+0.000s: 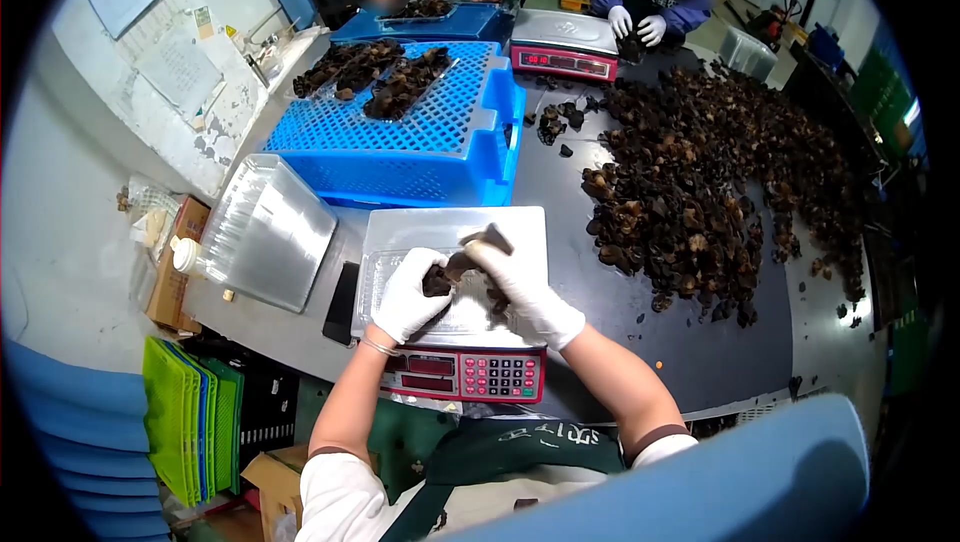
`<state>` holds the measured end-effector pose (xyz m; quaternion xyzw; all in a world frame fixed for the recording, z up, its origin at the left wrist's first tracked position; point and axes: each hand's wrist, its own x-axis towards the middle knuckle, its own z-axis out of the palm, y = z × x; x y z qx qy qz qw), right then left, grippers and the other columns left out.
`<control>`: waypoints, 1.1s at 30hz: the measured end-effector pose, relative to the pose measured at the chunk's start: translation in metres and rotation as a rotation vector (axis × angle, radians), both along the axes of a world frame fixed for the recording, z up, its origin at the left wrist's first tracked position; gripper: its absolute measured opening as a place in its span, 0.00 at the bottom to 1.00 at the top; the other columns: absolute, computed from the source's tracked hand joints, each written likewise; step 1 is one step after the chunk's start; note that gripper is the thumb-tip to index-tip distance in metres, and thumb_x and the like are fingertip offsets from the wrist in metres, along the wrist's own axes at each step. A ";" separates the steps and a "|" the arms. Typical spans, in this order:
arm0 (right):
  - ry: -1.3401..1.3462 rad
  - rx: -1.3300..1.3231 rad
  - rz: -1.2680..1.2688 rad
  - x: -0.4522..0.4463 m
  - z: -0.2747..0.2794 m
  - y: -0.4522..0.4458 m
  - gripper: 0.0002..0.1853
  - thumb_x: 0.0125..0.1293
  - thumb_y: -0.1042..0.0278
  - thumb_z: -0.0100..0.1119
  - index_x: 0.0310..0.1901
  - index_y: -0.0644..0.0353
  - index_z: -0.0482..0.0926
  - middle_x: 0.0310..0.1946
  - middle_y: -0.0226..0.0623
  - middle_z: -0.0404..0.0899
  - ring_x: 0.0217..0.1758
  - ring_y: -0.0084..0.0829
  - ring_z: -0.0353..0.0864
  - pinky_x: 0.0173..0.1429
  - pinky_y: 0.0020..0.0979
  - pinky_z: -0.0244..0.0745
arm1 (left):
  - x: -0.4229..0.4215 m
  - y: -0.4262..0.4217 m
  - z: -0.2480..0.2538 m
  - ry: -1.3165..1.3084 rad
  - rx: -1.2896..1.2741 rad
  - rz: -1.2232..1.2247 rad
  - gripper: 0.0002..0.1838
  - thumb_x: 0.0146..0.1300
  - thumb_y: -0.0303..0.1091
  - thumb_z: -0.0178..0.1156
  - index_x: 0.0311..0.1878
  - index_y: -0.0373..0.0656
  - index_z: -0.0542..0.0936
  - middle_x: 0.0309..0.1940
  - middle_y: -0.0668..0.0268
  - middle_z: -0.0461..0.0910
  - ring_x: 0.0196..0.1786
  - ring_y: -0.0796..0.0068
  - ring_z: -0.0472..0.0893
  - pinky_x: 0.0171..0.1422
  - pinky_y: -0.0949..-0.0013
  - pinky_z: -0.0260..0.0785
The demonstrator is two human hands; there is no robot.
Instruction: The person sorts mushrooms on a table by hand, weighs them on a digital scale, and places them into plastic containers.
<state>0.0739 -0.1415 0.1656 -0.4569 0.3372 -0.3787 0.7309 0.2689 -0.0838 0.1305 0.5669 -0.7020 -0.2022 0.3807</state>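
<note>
Both of my hands wear white gloves above a metal scale [532,242] with a red keypad front. My left hand [410,297] has its fingers closed round dark dried fungus pieces [437,282], over a clear plastic tray [372,277] on the scale plate. To its right, my right hand [515,287] is blurred; a dark piece [490,238] shows at its fingers, and more dark pieces are under it. A large heap of dark brown fungus [690,192] lies on the table to the right.
An upturned blue crate [390,157] bears filled trays [408,82]. Left of the scale are a clear bin [270,232] and a black flat object [342,302]. Across the table, two people work near another scale [565,42]. Green baskets [185,422] stand low at left.
</note>
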 end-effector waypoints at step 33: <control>1.475 -0.726 -0.297 -0.157 -0.164 0.057 0.41 0.68 0.46 0.54 0.73 0.70 0.58 0.75 0.56 0.55 0.80 0.55 0.49 0.80 0.57 0.38 | -0.051 0.060 0.020 -0.175 -0.213 0.124 0.41 0.60 0.44 0.67 0.73 0.39 0.64 0.75 0.48 0.54 0.77 0.46 0.57 0.79 0.49 0.49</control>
